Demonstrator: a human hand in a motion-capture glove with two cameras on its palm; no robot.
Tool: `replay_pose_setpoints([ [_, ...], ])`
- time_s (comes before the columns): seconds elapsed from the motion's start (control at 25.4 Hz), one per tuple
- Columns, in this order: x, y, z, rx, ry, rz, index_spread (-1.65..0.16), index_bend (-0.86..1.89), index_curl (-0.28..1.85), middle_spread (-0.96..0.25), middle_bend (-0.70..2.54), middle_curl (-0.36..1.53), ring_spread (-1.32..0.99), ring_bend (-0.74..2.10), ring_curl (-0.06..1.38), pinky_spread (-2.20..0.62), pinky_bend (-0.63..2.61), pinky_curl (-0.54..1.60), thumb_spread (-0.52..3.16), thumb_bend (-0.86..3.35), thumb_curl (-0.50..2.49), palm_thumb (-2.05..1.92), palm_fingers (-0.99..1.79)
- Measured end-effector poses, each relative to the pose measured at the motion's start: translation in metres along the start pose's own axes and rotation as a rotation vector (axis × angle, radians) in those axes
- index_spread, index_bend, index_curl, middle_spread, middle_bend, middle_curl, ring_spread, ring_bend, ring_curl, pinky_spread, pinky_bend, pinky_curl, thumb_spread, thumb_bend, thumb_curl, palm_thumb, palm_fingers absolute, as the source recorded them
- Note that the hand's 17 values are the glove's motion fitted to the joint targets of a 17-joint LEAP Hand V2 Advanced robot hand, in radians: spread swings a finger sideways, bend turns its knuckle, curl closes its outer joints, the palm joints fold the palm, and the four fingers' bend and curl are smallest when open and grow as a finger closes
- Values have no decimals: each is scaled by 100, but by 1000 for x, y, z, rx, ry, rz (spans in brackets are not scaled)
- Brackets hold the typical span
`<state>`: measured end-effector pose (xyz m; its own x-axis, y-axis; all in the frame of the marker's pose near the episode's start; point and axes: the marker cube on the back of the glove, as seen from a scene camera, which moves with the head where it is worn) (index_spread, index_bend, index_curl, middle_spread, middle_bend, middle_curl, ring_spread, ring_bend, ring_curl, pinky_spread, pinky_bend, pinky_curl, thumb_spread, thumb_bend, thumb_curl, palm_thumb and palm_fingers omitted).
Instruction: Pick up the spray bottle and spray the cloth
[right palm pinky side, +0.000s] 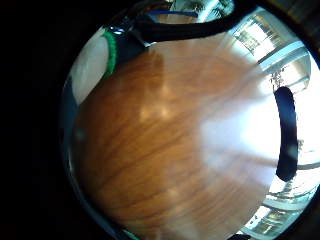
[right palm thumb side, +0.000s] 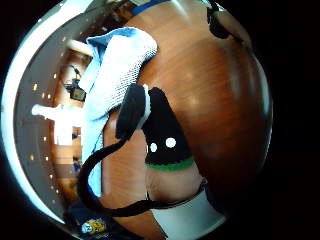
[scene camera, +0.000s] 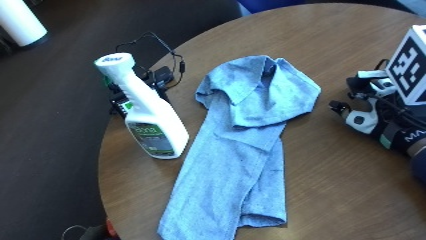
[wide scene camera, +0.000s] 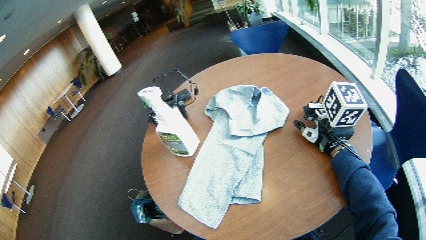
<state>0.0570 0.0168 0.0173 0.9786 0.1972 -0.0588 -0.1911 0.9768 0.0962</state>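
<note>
A white spray bottle (scene camera: 148, 117) with a green label stands upright near the left edge of the round wooden table (scene camera: 333, 190). A light blue cloth (scene camera: 243, 150) lies crumpled and stretched out across the table's middle, just right of the bottle. My gloved right hand (scene camera: 381, 124) hovers low over the table at the right, apart from the cloth, and holds nothing. In the thumb side palm view the black-gloved thumb (right palm thumb side: 161, 131) reaches toward the cloth (right palm thumb side: 117, 75). The wide view shows the bottle (wide scene camera: 170, 129), the cloth (wide scene camera: 233, 150) and the hand (wide scene camera: 325, 134) in one row.
Black cables and a small device (scene camera: 163, 75) lie behind the bottle at the table's edge. Blue chairs (wide scene camera: 263, 35) stand at the far side and at the right (wide scene camera: 407, 115). A bag (wide scene camera: 146, 210) sits on the floor by the near left rim.
</note>
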Motion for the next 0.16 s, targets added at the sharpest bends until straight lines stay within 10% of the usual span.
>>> replay_pose_setpoints([
  [0.16,-27,-5,8,-17,-9,-30,-32,18,37,-1,19,35,5,23,29,29,21,30,121,-2,34,37,64],
])
